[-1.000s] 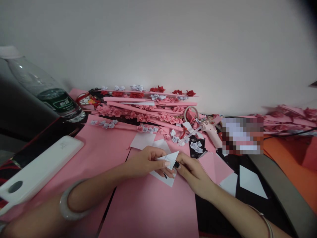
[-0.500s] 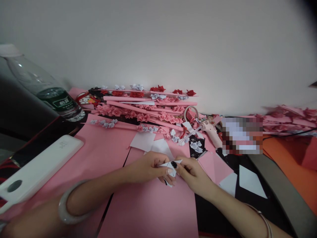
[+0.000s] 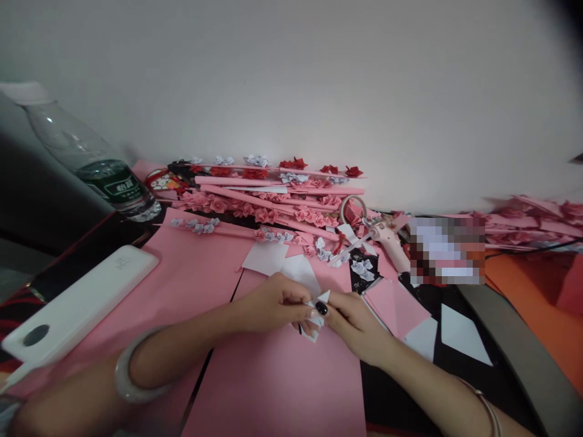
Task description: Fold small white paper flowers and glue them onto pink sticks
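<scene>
Between my two hands is a small folded piece of white paper (image 3: 311,335), its creases partly covered by fingers. My left hand (image 3: 277,306) pinches its left side, with some fingertips curled underneath. At its right side, my right hand (image 3: 359,325) grips an upper corner between thumb and fingers, the dark-nailed thumb pressing on top. Both hands hover over a sheet of pink paper (image 3: 282,382). Just beyond them lie flat white paper pieces (image 3: 266,258). To the right sit a stack of pink paper squares (image 3: 401,306) and a loose white square (image 3: 462,334).
Paper flowers on pink sticks (image 3: 268,212) are heaped along the wall. A tape roll (image 3: 353,209) and a glue gun (image 3: 387,240) lie back right. At left stand a water bottle (image 3: 113,182) and a white power bank (image 3: 82,309). Orange paper (image 3: 532,303) lies far right.
The white paper has been turned and pressed smaller between my fingers, with a pointed corner now raised near my right thumb. The view has shifted slightly.
</scene>
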A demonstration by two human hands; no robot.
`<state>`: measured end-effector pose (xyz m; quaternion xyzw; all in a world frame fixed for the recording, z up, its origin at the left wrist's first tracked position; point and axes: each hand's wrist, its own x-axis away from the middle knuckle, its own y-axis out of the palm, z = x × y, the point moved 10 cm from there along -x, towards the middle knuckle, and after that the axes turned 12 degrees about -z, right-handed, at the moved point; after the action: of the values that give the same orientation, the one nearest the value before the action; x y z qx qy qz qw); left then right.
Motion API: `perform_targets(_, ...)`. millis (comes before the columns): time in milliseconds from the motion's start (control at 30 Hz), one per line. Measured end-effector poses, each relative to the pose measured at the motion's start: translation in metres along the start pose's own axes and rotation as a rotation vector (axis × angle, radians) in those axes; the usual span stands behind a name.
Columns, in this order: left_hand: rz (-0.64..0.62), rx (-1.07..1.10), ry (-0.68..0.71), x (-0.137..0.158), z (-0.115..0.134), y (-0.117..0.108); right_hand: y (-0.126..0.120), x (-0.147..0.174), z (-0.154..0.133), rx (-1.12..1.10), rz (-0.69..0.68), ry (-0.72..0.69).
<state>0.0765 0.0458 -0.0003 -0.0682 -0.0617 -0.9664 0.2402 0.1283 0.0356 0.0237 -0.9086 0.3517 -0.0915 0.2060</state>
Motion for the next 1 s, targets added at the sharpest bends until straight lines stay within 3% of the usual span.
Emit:
perform_targets(533,0.115,-0.069,0.010,-0.001,-0.001,-0.007,0.000,0.000,0.006,0.168,0.058,0.088)
perform_targets(800,0.085,-0.032,-0.014,-0.003,-0.005,-0.007,0.001,-0.003,-0.002,0.149,-0.004,0.000)
perform_targets(1000,-0.002,0.150,0.003,-0.005,-0.008,-0.007,-0.007,0.005,-0.009,0.447,0.126,-0.102)
